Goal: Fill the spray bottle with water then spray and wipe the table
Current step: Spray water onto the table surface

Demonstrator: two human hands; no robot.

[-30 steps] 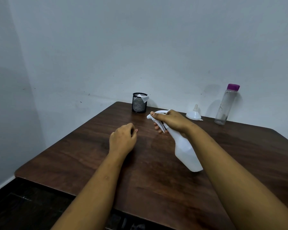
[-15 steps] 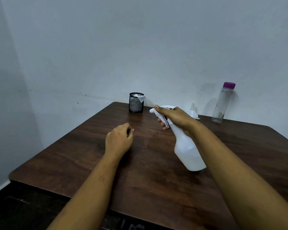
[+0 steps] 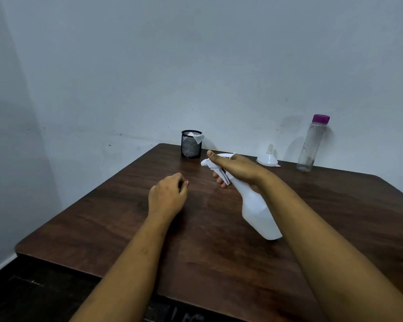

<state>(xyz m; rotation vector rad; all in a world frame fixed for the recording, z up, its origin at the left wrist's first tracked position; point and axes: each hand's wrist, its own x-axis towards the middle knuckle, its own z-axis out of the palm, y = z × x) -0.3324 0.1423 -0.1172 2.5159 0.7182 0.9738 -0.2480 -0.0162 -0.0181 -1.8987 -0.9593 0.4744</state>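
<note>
My right hand (image 3: 236, 167) grips the neck and trigger head of a white spray bottle (image 3: 257, 209), held tilted above the dark wooden table (image 3: 116, 219) with its nozzle pointing left toward the far side. Fingers curl around the trigger. My left hand (image 3: 168, 197) rests on the table to the left of the bottle, fingers curled in, holding nothing. A clear water bottle with a purple cap (image 3: 312, 145) stands at the back right by the wall. A white funnel (image 3: 268, 159) sits upside down beside it.
A black mesh cup (image 3: 191, 145) with a white tissue or cloth inside stands at the table's back edge. White walls close in behind and to the left. The table's front left edge drops to a dark floor (image 3: 21, 293).
The spray bottle's head has shifted slightly between frames, lifting and then settling back lower. My left hand stays curled on the table.
</note>
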